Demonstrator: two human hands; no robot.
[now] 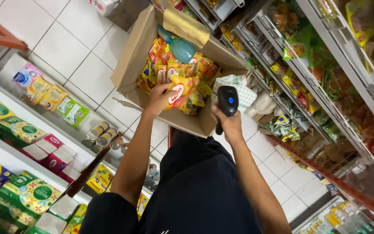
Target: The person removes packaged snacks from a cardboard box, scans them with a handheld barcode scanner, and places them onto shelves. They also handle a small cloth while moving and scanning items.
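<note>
A yellow snack packet (179, 91) is held beside a handheld barcode scanner (227, 102) over an open cardboard box (130, 60).

The left hand (160, 99) clamps its fingers on the packet above the packet-filled box; the right hand (227, 122) is wrapped tight around the black scanner's handle, just beside it, between stocked shop shelves (308, 82).

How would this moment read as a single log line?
left hand: holds yellow packet | right hand: holds scanner | box: open, full

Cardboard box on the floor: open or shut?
Open. The cardboard box has its flaps spread, showing yellow snack packets piled inside.
</note>
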